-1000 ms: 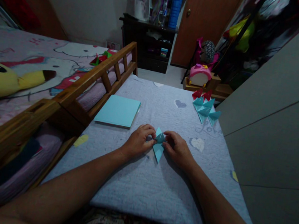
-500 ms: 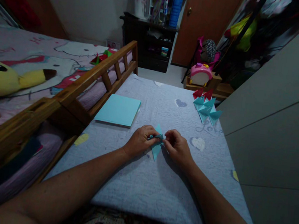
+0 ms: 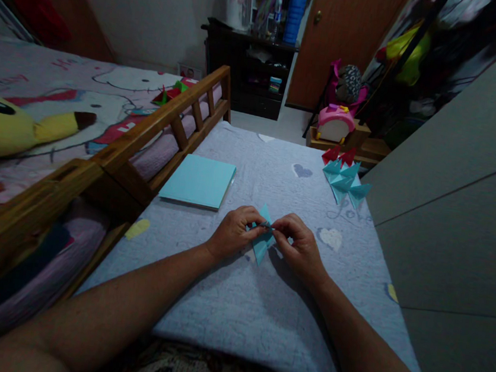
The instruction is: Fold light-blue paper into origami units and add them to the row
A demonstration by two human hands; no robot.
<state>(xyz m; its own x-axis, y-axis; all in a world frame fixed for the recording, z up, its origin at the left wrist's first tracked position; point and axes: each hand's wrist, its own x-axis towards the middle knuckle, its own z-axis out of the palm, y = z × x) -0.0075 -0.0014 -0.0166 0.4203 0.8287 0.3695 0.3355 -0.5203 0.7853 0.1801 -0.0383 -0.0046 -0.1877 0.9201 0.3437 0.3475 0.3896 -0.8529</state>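
Observation:
A small folded piece of blue paper [image 3: 261,245] lies on a pale blue-grey bed sheet [image 3: 261,307], pointing toward me. My left hand [image 3: 234,231] pinches its left side with fingers curled. My right hand [image 3: 298,244] pinches its right side, fingertips meeting the left hand's over the fold. A flat stack of light blue paper squares [image 3: 198,181] lies to the left of my hands.
Several finished blue and red folded paper pieces [image 3: 343,176] sit at the far right of the sheet. A wooden bed rail [image 3: 155,133] runs along the left, with a yellow plush toy [image 3: 8,123] beyond it. A grey wardrobe wall [image 3: 462,192] stands close on the right.
Both hands have stayed on the paper and pressed closer together over its upper part, folding it tighter. The view has shifted slightly.

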